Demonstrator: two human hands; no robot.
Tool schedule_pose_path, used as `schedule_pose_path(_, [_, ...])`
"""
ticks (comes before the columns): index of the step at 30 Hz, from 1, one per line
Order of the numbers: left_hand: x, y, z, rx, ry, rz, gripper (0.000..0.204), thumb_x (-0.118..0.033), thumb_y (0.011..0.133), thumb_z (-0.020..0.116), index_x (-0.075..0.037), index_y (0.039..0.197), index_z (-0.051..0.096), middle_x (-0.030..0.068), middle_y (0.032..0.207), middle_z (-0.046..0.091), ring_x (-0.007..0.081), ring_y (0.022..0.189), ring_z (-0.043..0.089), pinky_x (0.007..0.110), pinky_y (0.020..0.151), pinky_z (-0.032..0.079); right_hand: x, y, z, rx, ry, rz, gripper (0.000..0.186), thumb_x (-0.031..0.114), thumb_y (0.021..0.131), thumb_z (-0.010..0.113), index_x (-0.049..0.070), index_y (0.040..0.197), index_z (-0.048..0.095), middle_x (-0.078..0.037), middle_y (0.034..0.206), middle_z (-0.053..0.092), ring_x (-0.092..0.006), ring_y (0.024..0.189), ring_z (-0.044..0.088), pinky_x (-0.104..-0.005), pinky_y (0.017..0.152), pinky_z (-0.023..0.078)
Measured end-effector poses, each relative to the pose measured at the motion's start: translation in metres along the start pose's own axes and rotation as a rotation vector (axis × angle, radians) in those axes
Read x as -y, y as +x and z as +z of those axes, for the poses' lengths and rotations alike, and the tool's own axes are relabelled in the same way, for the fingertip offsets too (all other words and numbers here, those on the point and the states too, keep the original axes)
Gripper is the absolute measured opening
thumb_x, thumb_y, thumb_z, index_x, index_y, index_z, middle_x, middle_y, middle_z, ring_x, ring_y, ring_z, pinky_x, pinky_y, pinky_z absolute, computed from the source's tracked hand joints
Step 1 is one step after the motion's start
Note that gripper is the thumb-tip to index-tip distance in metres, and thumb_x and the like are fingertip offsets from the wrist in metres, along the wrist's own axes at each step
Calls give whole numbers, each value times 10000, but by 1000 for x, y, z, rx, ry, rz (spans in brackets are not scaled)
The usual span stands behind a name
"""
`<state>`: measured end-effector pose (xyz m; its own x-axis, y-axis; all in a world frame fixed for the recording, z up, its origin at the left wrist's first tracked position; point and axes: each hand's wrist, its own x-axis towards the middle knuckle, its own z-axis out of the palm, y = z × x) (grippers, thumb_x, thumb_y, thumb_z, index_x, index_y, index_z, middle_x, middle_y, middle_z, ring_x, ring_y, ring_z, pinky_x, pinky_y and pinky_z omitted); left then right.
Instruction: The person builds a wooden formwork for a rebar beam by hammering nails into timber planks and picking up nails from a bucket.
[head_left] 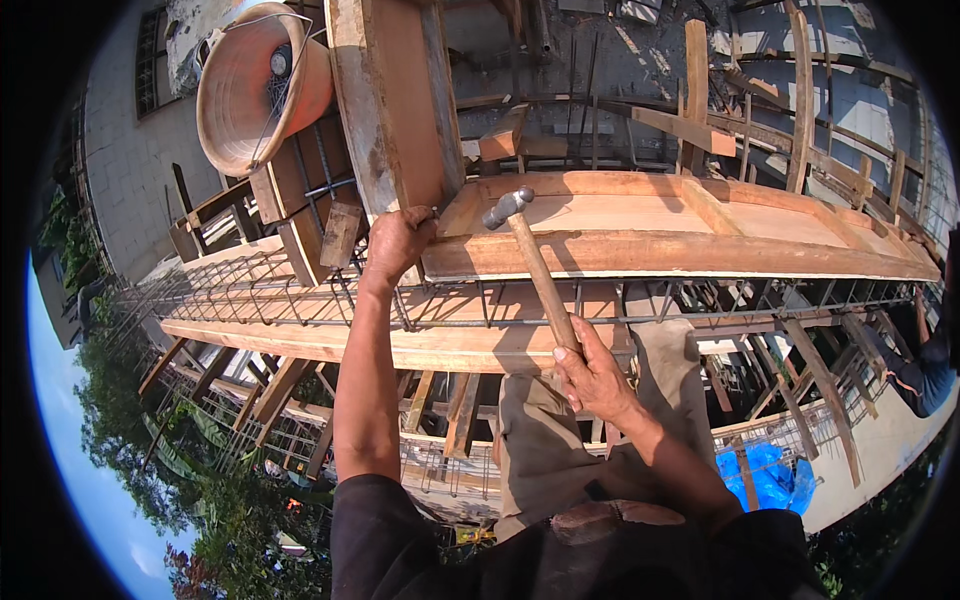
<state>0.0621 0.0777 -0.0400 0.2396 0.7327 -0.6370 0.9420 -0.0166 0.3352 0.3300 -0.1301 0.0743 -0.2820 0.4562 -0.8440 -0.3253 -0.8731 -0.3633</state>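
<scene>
My left hand [398, 240] is closed at the lower end of an upright timber form panel [394, 120], its fingertips pinched on something small that I cannot make out. It is beside the near corner of a long wooden form box [600, 250] with crosspieces inside. My right hand [590, 370] grips the wooden handle [543, 285] of a hammer, whose steel head [510, 206] is just right of my left hand, over the box's near board. Below the box runs a rebar cage [480, 320] along a lower plank [440, 350].
An orange bucket [232, 110] hangs at upper left beside wooden blocks. Timber posts [695, 90] and rebar stand behind the box. Below are open framing, props and a blue tarp [755, 475]. A person in blue [915, 370] is at the far right. Trees and sky show at lower left.
</scene>
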Motion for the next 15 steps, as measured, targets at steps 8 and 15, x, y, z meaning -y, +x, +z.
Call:
schedule_pose_path(8, [-6, 7, -3, 48, 78, 7, 202, -303, 869, 678, -106, 846, 722, 173, 778, 694, 398, 768, 682, 482, 704, 545, 7, 28, 11, 43, 77, 79, 487, 240, 1063, 489, 69, 1475, 296, -18, 739, 451, -74, 483, 423, -249, 406, 412])
schedule_pose_path(15, [-13, 8, -5, 112, 110, -26, 199, -320, 889, 660, -141, 910, 744, 137, 795, 715, 366, 785, 695, 464, 736, 549, 3, 44, 13, 50, 16, 75, 510, 242, 1061, 490, 63, 1489, 277, -17, 731, 457, -76, 487, 428, -252, 404, 417])
